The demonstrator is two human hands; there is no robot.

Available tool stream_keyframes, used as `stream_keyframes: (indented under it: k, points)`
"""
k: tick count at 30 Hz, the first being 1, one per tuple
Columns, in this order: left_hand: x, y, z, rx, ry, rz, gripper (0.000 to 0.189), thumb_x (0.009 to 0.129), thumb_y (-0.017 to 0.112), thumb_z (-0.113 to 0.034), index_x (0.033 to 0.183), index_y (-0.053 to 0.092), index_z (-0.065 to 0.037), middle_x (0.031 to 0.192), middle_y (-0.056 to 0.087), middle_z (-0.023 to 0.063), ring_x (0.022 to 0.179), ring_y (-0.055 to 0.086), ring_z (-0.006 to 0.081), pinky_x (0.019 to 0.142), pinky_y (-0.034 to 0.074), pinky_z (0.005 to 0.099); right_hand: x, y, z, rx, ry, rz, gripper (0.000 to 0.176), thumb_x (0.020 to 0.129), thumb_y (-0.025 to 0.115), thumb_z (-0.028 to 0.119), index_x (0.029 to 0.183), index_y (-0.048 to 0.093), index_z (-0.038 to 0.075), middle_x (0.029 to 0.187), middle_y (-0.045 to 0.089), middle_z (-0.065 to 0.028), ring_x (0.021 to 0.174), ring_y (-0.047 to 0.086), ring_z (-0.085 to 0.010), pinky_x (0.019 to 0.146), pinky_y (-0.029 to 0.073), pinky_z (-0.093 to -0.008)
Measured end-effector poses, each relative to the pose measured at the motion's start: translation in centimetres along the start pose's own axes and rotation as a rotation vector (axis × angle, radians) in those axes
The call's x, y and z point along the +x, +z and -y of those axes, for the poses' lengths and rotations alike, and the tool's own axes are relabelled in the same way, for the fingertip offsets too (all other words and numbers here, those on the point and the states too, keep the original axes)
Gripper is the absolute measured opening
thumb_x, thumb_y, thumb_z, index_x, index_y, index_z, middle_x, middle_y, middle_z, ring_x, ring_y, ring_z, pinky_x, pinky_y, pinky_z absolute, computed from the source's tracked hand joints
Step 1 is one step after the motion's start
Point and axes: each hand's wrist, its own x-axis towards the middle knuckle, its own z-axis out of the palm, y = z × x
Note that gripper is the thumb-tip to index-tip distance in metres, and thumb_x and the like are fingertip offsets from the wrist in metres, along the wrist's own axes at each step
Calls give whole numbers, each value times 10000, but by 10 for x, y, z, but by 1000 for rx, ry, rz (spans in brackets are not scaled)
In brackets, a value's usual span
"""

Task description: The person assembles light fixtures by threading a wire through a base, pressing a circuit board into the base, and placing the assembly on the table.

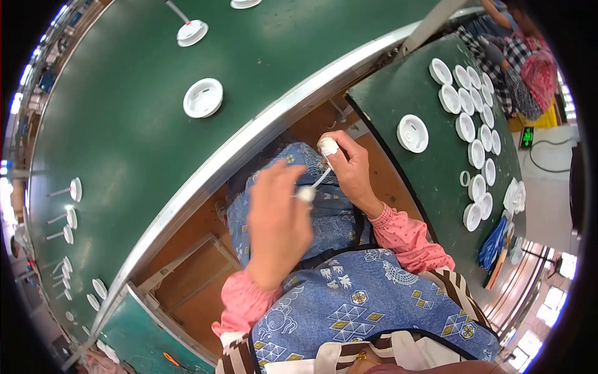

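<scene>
Over my lap, my left hand [277, 221] pinches a small white piece [306, 194] at the end of a thin white stem [320, 179]. My right hand [349, 168] grips the stem's other end, where a white round cap [327, 146] shows between thumb and forefinger. Both hands hold the same part, close together, above the blue patterned apron [349, 299]. Pink sleeves cover both wrists.
A green conveyor belt [137, 137] carries white round lids [203, 98] and stemmed parts [68, 218] at its far left. A green side table [430, 174] to my right holds several white cups [476, 153] in rows. Another person [517, 56] sits beyond it.
</scene>
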Motion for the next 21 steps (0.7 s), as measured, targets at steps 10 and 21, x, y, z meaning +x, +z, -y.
stream_keyframes:
  k: [10, 21]
  points:
    - [0, 49, 25, -399, -215, 233, 150, 873, 597, 17, 1022, 613, 19, 815, 675, 186, 706, 672, 343, 660, 516, 390, 1, -4, 11, -53, -83, 120, 183, 930, 626, 149, 1029, 623, -5, 920, 623, -53, 853, 567, -123, 768, 463, -278]
    - [0, 43, 36, -547, -314, 260, 123, 841, 602, 55, 940, 664, 18, 721, 624, 86, 661, 577, 121, 623, 462, 285, -3, -5, 22, 5, -25, 203, 275, 965, 653, 266, 1051, 619, 7, 967, 620, -29, 903, 582, -114, 817, 477, -275]
